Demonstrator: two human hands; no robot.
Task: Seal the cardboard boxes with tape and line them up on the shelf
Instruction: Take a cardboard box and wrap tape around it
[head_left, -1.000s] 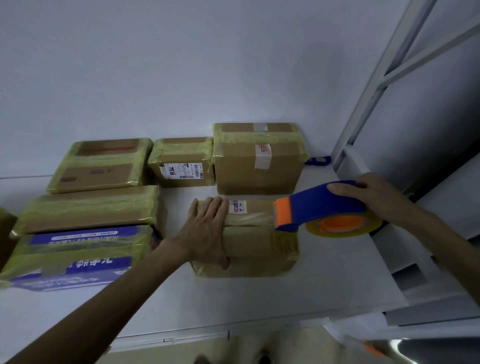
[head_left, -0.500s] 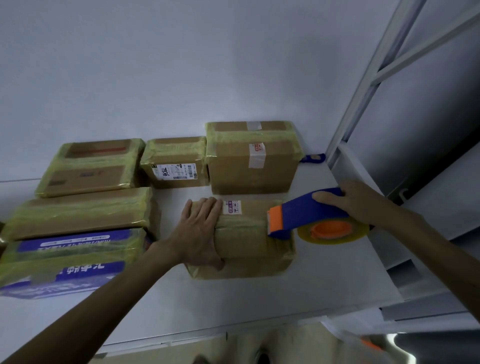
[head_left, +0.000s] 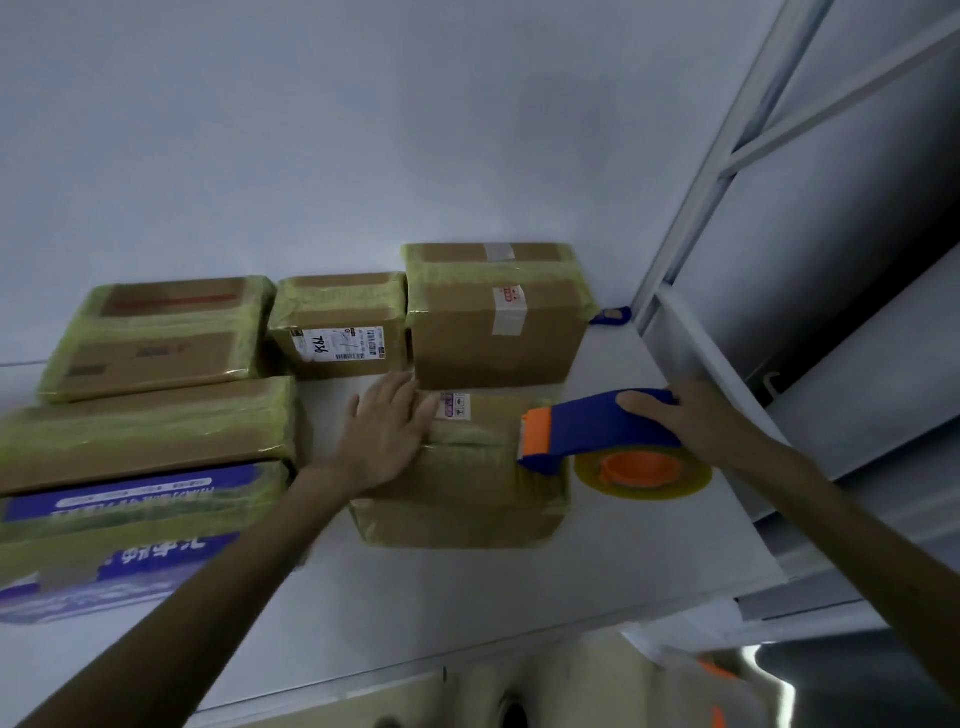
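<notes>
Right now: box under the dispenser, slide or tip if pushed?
Likely slides, not tips: the box is low and wide on a smooth shelf. Glossy tape wrap probably makes it slippery. Seems stiff under the flat left hand.

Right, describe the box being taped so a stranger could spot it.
On the white shelf, find the tallest box by the wall. Just in front lies the low box; it alone has the left hand and blue tape dispenser on it.
</notes>
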